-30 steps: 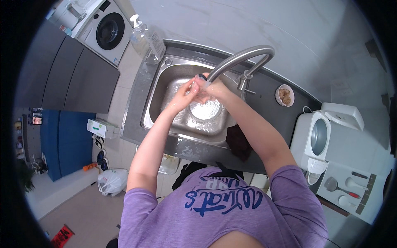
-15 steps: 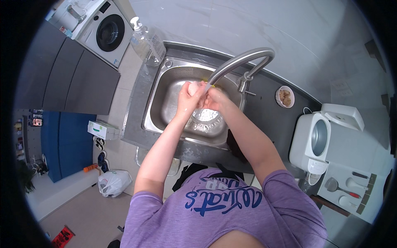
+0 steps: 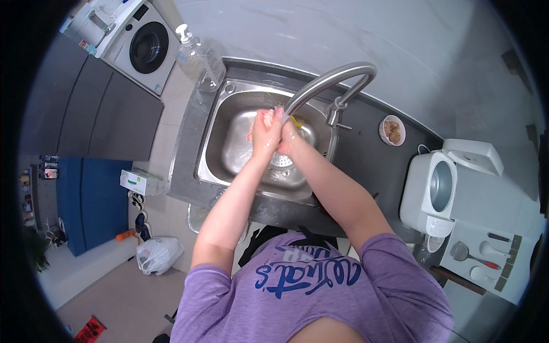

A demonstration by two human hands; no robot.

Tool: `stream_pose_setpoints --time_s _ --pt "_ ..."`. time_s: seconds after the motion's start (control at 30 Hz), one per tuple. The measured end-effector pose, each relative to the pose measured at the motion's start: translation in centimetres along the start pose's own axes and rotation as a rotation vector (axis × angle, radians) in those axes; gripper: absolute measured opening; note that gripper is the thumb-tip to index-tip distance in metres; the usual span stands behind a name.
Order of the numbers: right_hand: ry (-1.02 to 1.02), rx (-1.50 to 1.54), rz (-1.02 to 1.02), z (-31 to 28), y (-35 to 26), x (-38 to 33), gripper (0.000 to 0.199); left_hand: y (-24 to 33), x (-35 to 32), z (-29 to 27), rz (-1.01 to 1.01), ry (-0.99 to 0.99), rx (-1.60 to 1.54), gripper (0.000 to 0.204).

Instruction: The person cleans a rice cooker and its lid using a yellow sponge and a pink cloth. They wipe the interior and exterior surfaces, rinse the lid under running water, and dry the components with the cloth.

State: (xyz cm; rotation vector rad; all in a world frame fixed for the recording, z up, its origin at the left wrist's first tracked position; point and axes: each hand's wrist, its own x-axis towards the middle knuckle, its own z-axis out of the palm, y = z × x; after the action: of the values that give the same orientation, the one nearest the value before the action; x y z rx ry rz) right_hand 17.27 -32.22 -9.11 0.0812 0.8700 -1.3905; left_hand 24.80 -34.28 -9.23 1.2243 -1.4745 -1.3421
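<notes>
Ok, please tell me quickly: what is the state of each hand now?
Left hand: wet, at the tap; open or closed cannot be told.
Right hand: fingers mostly hidden; open or closed cannot be told.

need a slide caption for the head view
Left hand and right hand meet beneath a curved tap over a steel sink.

blue script lettering on purple shirt | small print on clear pump bottle | black characters on red sheet
</notes>
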Motion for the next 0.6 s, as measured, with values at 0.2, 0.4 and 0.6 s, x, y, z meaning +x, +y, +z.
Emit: stream_pose_setpoints --time_s 0.2,0.4,0.6 --pt "-0.261 0.230 0.012 -0.7 -1.9 -0.8 0.053 -0.3 0.5 -2.2 0.355 -0.129 0.128 0.050" --pt "-0.125 -0.061 0.115 -0.3 -3.0 -1.1 0.074 1.0 -0.2 -1.9 0.499 -0.261 0.444 0.049" --pt "-0.143 -0.370 0.220 1.6 -2.8 -2.5 0.084 1.4 3.7 -2.6 0.254 -0.346 0.415 0.061"
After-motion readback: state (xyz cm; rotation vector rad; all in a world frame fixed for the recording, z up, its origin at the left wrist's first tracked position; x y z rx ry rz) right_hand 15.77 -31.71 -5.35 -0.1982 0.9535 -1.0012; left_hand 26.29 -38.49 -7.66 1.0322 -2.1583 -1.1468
